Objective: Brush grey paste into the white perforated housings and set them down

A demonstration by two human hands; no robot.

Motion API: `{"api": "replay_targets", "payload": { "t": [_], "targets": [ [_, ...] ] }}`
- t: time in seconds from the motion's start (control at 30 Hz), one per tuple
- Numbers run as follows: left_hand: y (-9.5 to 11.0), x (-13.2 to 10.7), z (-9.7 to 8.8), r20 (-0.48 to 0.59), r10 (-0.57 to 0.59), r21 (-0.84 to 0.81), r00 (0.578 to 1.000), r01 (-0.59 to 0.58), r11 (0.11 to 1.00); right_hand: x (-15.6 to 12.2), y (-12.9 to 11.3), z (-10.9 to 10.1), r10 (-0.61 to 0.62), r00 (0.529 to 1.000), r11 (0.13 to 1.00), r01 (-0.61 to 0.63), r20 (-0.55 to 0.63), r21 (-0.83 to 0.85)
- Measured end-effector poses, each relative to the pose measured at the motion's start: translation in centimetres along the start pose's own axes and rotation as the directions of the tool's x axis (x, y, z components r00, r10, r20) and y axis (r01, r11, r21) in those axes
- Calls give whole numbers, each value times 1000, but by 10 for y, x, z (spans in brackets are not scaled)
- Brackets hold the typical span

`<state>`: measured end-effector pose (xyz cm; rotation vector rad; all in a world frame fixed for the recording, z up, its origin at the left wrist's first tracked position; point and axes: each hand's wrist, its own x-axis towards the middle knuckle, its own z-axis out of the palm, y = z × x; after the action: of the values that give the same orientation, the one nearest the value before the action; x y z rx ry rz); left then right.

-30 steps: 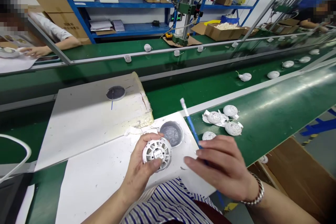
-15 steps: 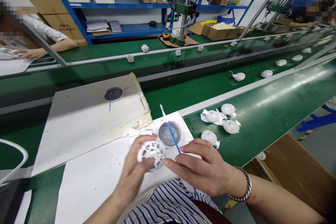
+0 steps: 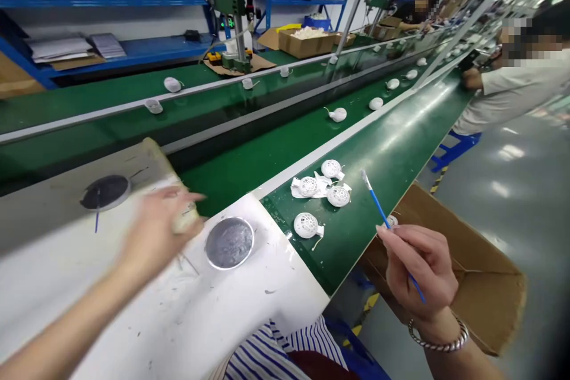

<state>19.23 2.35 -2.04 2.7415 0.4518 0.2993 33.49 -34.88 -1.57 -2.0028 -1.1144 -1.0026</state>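
Note:
My right hand is shut on a thin blue brush with a white tip, held out over the edge of the green belt. My left hand is a motion blur above the white work board, with a pale blob at its fingers that I cannot identify. A round metal dish of grey paste lies on the board between my hands. Several white lattice plastic shells sit on the tilted green belt to the right of the dish, beyond my right hand's fingertips.
A dark round pad with a blue stick lies on the raised board at left. A cardboard box stands below the belt at right. A co-worker's white sleeve is at far right. Long conveyors carry white parts toward shelves and a bench press.
The view has swung right. My right hand moved right and away from the dish with the brush. My left hand moved up-left, and the lattice shell it held no longer shows.

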Motion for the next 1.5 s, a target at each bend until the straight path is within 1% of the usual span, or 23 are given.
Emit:
{"api": "replay_targets", "payload": {
  "t": [0.03,0.07,0.1,0.13,0.17,0.2,0.27,0.33,0.4,0.47,0.53,0.57,0.6,0.63,0.67,0.73,0.8,0.9,1.07,1.2,1.33,1.4,1.5],
  "targets": [
    [49,16,22,152,207,11,966,-211,977,-1,0,-2,19,1000,1000,-19,-13,3],
    [94,29,46,360,393,-39,846,-407,912,-1,0,-4,36,999,999,-36,-28,5],
    [131,39,70,460,515,-121,723,-524,843,-1,0,-6,52,998,999,-52,-41,3],
    [161,46,94,508,572,-172,644,-575,800,0,-1,-7,62,997,998,-62,-52,0],
    [182,51,115,542,596,-201,593,-597,777,1,-1,-9,65,996,998,-65,-60,-3],
    [196,56,134,568,594,-212,570,-596,774,3,-1,-10,66,996,998,-66,-67,-2],
    [205,64,158,592,559,-218,581,-552,805,5,-1,-11,65,994,998,-64,-84,11],
    [198,72,162,584,520,-246,624,-474,845,8,-1,-10,71,991,997,-69,-112,21],
    [182,77,144,541,491,-315,683,-377,871,11,-2,-8,84,986,996,-79,-143,37],
    [160,73,108,472,459,-405,753,-277,871,15,-4,-3,115,981,991,-102,-159,86],
    [137,58,64,411,362,-615,837,-39,788,20,-9,4,171,975,971,-142,-142,191],
    [125,47,43,411,249,-780,877,198,593,23,-13,8,199,973,953,-164,-115,255],
    [114,34,23,435,125,-865,891,376,332,26,-16,14,219,973,931,-185,-77,316],
    [104,20,7,465,-1,-884,885,464,55,29,-20,20,230,973,906,-202,-32,371],
    [95,6,-5,496,-116,-863,861,473,-177,32,-25,26,230,973,883,-213,9,418],
    [80,-22,-19,505,-293,-836,812,375,-401,37,-35,42,201,975,839,-220,92,497],
    [69,-46,-21,501,-369,-815,783,283,-505,43,-47,59,154,973,783,-228,174,578],
    [58,-74,-15,464,-428,-825,776,202,-527,49,-67,86,74,934,679,-303,349,669],
    [52,-100,-13,367,-592,-918,718,178,-353,48,-89,122,8,774,634,-494,633,595],
    [43,-107,-17,394,-696,-913,600,170,-371,41,-94,141,-16,708,668,-518,706,535],
    [34,-106,-17,447,-757,-892,477,174,-417,32,-95,153,-75,692,682,-490,718,544],
    [33,-103,-16,462,-771,-885,439,161,-438,29,-96,157,-105,687,683,-476,719,555],
    [35,-98,-15,489,-767,-867,415,141,-477,26,-98,161,-111,631,668,-524,768,528]
  ]
}}
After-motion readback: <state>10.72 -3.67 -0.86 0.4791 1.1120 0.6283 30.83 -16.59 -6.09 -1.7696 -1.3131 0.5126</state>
